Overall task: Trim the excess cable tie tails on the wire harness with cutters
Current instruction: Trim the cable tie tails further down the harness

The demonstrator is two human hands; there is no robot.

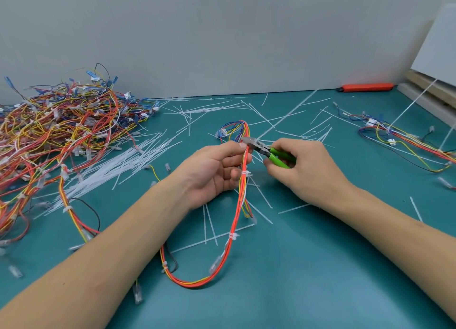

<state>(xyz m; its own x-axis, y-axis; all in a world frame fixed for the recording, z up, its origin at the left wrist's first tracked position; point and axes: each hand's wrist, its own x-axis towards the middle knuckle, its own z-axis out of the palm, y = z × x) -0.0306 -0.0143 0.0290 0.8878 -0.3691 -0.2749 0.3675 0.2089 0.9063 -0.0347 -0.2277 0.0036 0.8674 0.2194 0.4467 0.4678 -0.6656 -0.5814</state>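
Two hands are engaged: the wire harness (240, 188), light and limp, is pinched by the left hand (217, 170) just below the cutters (261, 148), whose green handles are gripped by the right hand (303, 165) above the mat (308, 267). Holding beside each tie seems best.

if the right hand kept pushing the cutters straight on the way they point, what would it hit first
Probably the wire harness pinched in the left hand: the cutters in the right hand point left at it, nose already there.
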